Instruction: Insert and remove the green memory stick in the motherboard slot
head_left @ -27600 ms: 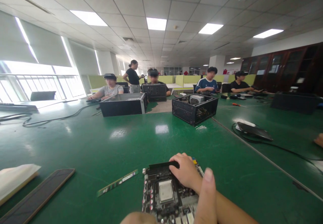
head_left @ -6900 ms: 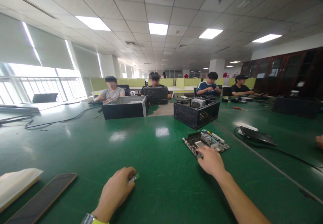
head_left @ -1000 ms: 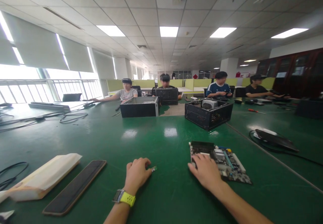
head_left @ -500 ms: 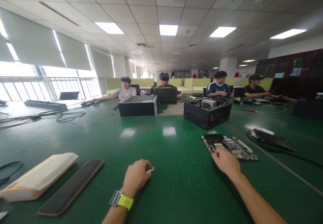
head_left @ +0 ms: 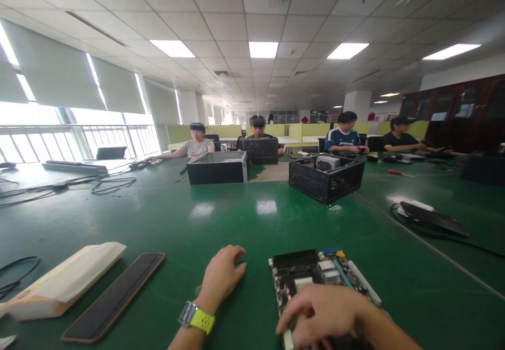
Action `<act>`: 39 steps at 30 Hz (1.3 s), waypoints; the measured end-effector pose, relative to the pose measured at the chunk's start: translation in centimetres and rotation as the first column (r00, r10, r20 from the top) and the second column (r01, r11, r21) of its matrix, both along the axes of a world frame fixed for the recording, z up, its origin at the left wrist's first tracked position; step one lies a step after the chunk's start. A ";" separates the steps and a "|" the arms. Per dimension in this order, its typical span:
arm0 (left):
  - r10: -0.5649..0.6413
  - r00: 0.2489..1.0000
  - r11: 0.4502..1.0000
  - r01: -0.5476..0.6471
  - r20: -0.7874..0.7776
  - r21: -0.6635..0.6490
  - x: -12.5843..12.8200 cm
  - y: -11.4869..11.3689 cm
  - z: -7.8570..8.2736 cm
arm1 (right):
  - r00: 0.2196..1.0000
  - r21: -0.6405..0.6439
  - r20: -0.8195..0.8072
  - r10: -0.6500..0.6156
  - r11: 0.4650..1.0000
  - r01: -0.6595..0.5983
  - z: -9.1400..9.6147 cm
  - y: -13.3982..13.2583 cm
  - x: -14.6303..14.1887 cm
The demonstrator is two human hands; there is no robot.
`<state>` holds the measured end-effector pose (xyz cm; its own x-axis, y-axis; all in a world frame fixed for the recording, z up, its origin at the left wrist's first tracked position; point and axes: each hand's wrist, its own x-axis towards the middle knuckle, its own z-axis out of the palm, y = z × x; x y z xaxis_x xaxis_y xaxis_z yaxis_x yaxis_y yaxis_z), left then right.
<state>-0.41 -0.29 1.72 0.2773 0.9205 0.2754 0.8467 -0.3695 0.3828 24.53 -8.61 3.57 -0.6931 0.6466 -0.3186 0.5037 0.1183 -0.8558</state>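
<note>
Under the right hand (head_left: 329, 310), a likely stiff, fragile motherboard (head_left: 294, 270) is best gripped by its edges. Any grasp by that hand, or by the curled left hand (head_left: 221, 279), cannot be told.

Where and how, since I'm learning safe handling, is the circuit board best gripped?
The circuit board is probably best held by its side edges, the left hand coming from the left and the right hand from the right: it is broad and thin, with raised parts crowding its top.
</note>
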 end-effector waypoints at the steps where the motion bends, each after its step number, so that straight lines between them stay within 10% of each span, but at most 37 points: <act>1: -0.064 0.996 0.997 0.060 0.065 0.057 0.4 -0.2 0.0 | 0.989 -0.113 -0.144 0.037 0.992 -0.054 0.4 0.2 0.4; 4: -0.242 0.955 0.965 0.219 0.171 0.143 1.6 -0.9 0.2 | 0.889 0.070 -0.387 -0.245 0.953 0.293 0.6 2.1 2.9; 6: -0.363 0.915 0.930 0.344 0.178 0.131 2.2 -1.5 0.3 | 0.816 0.353 -0.398 -0.419 0.751 0.558 -0.1 3.6 4.6; 8: -0.430 0.890 0.903 0.423 0.154 0.078 2.5 -2.0 0.4 | 0.819 0.540 -0.311 -0.482 0.620 0.570 -1.2 4.7 5.7; 15: -0.421 0.906 0.904 0.423 0.044 -0.060 2.5 -2.0 0.3 | 0.891 0.679 -0.088 -0.445 0.628 0.381 -3.1 4.9 4.8; 39: -0.381 0.912 0.924 0.383 0.149 0.020 3.0 -2.1 -0.2 | 0.833 0.671 -0.097 -0.544 0.582 0.458 -3.7 4.5 4.3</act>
<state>2.58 -2.40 1.51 0.5654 0.7551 0.3318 0.5754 -0.6493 0.4973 28.87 -4.06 -0.14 -0.1828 0.9462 0.2670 0.7383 0.3114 -0.5982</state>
